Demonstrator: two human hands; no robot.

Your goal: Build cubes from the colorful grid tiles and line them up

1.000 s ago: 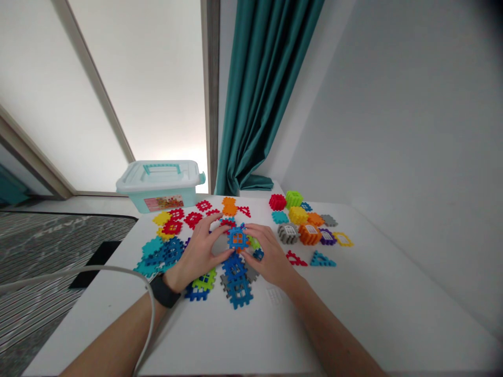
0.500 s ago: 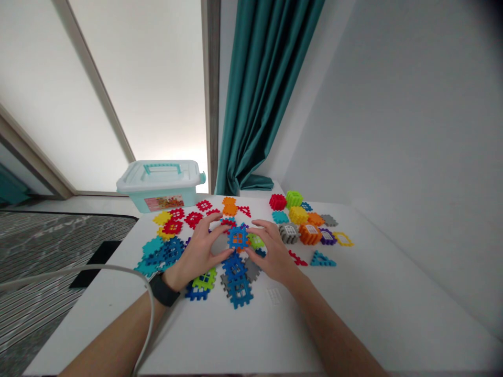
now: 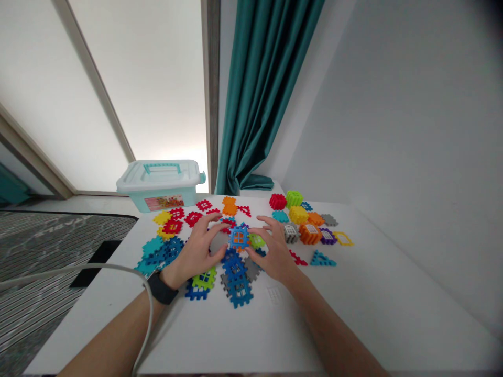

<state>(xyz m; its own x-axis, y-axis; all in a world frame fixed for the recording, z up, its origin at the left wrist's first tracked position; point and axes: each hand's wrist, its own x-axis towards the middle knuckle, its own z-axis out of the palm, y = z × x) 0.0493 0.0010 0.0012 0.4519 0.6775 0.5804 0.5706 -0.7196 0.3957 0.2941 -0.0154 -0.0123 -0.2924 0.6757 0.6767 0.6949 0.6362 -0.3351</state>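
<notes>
My left hand (image 3: 194,254) and right hand (image 3: 276,248) are both open, fingers curled, gripping nothing, just either side of a blue waffle block (image 3: 239,237) with an orange window. It's squarish, no real long axis, window facing up at the camera. The right hand has pulled back off it since a second ago. Beyond sits a lidded teal storage box (image 3: 160,185).

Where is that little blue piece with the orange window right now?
In the head view, the blue interlocking tile with the orange window lies between the person's left hand and right hand, right beside a lime-green tile.
</notes>
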